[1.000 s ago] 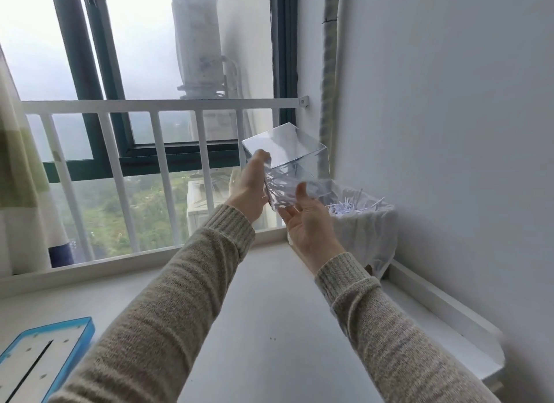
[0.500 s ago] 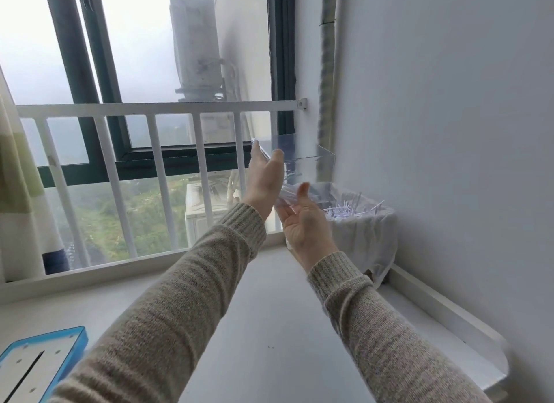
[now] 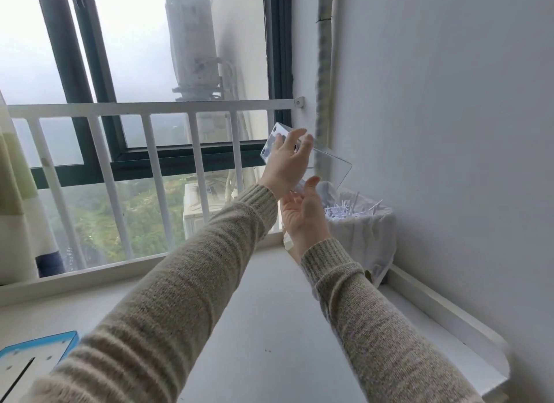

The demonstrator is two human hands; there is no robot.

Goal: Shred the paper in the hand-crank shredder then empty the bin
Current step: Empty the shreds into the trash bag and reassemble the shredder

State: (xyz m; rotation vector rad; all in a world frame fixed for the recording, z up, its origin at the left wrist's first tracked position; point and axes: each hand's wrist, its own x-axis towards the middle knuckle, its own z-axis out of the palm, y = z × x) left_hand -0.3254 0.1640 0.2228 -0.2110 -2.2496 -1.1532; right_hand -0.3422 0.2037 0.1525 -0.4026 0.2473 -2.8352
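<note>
The clear plastic shredder bin (image 3: pixel 332 168) is tilted in the air above the white-lined wastebasket (image 3: pixel 368 243). My left hand (image 3: pixel 286 162) holds the bin's upper wall, with fingers spread across it. Just below, my right hand (image 3: pixel 302 213) is palm up with relaxed fingers and supports the bin's lower edge. White paper shreds (image 3: pixel 347 210) are heaped in the wastebasket. No shreds show in the clear bin. The blue-rimmed shredder top (image 3: pixel 33 354) lies at the lower left, partly cut off by the frame.
The wastebasket stands in the corner by the grey wall (image 3: pixel 449 132). A white railing (image 3: pixel 150 107) and a window run along the back. A white ledge (image 3: pixel 434 309) lines the wall on the right. A curtain (image 3: pixel 15 192) hangs at the far left.
The clear bin has turned and tipped further over the wastebasket. My left hand has risen and spread its fingers on the wall, while my right hand stays beneath.
</note>
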